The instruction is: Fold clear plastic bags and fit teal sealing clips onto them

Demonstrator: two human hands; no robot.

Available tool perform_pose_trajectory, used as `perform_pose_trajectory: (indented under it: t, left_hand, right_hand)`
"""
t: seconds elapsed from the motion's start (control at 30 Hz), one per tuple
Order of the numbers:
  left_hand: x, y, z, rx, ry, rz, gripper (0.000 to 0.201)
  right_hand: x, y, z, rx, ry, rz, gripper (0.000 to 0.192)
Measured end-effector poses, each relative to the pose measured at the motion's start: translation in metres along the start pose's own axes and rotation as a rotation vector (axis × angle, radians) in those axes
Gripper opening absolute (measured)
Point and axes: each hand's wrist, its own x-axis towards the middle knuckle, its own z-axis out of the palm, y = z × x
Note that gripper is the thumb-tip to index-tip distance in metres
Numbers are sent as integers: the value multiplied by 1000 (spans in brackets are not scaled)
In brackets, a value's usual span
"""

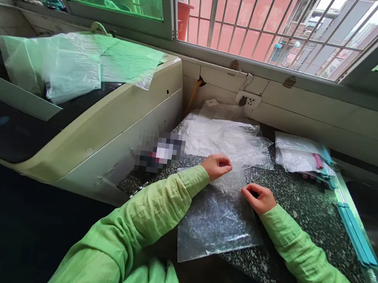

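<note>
Nearest, two green sleeves reach in from the near side, one from the left and one from the right. Between them lies a clear plastic bag, flat on the speckled dark worktop, its near edge jutting past the worktop's near edge. The right hand is at the right side of the bag's far part, thumb and fingertips closed in a pinch on the film. The left hand, a little farther off and to the left, is closed the same way on the film at the bag's far end. The two hands are near each other but apart.

On the right, teal strips lie along the worktop's side. Left of the left hand is a blurred-out item, too obscured to identify. Just beyond the hands, a spread pile of clear bags covers the middle; to its right sits a stack of flat packets with teal and pink parts.

On the far left, plastic sheets drape over a cream-and-black appliance. Farther back, a socket is on the tiled wall, below a window with metal bars.
</note>
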Motion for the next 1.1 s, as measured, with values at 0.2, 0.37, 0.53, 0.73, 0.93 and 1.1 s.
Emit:
perform_pose_trajectory:
  t: [0.2, 0.37, 0.53, 0.73, 0.93, 1.1]
  left_hand:
    - [-3, 0, 5, -34, -70, -58, 7]
    - [-6, 0, 10, -47, -102, -61, 6]
    - [-5, -2, 8, -35, -96, -63, 6]
    - [-4, -3, 8, -25, -105, -56, 6]
    - [-4, -4, 9, -43, -111, -48, 7]
    - [-5, -6, 11, -105, -121, -59, 8]
  right_hand:
    - [1, -5, 2, 35, 5, 27, 25]
    - [1, -9, 3, 13, 87, -4, 24]
    - [1, -13, 1, -35, 108, -48, 25]
    - [2, -12, 0, -70, 122, -102, 25]
    - [1, -10, 0, -131, 140, -187, 28]
    - [3, -9, -2, -92, 133, -184, 24]
